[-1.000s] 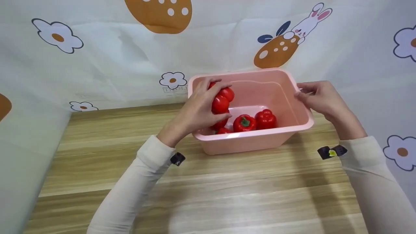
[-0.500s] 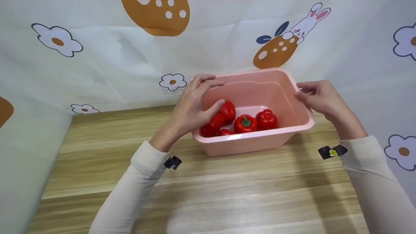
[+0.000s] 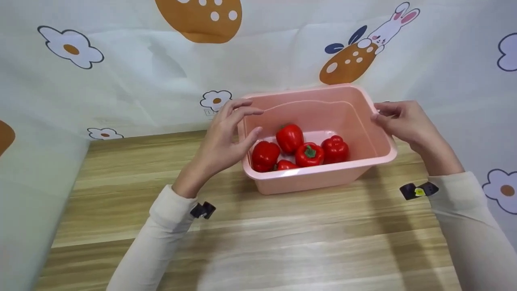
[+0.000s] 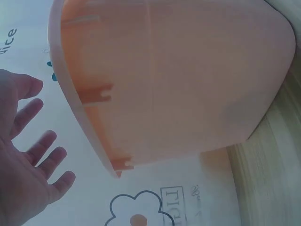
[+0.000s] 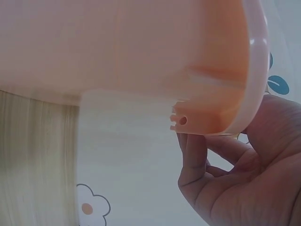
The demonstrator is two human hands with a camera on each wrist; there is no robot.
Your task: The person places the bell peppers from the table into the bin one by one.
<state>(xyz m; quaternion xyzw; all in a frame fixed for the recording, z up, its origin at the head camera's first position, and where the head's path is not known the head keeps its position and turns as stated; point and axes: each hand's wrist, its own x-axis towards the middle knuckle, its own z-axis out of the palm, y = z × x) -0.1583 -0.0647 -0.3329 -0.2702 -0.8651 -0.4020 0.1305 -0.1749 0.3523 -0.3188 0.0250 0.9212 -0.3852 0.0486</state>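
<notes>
A pink plastic bin (image 3: 307,180) stands on the wooden table with several red bell peppers (image 3: 309,154) inside. One red pepper (image 3: 265,156) lies by its left wall, partly behind the front rim. My left hand (image 3: 226,139) hovers at the bin's left rim, fingers loosely bent and holding nothing. In the left wrist view the left hand (image 4: 28,155) is apart from the bin's outer wall (image 4: 178,84). My right hand (image 3: 408,123) pinches the right rim between thumb and fingers. The right wrist view shows the right hand (image 5: 235,169) under the rim's corner; part of its grip is hidden.
A pale cloth backdrop (image 3: 141,81) printed with flowers, brown spotted shapes and a rabbit rises close behind the bin. The wood-grain table (image 3: 303,234) extends in front and to the left. Dark bands with small devices (image 3: 203,210) sit at both sleeve cuffs.
My left hand has let go of a red bell pepper inside the bin and drawn back up and left to the rim. The right hand keeps its place on the right rim.
</notes>
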